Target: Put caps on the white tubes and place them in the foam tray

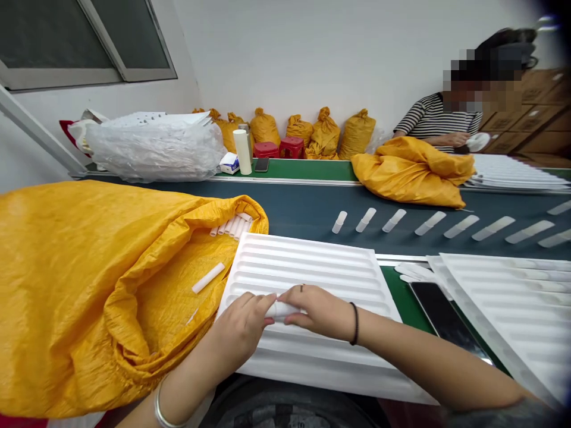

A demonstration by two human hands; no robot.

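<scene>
Both hands meet over a white ribbed tray (307,252). Between them is a short white plastic tube (283,310), mostly covered by the fingers. My left hand (243,324) is closed around its left end. On the other end, my right hand (319,312) is closed with thumb and fingertips pinching it. To the left, an open yellow sack (57,267) lies on its side. Several white tubes (232,227) are bunched at its mouth, and a single loose tube (208,278) rests on the sack cloth.
Ahead runs a dark conveyor belt (303,208) with a slanted row of white tubes (394,220). At right are a black phone (446,315) and more white trays (504,309). Across the belt, a person in a striped top (428,116) holds a white piece beside a yellow sack (414,172).
</scene>
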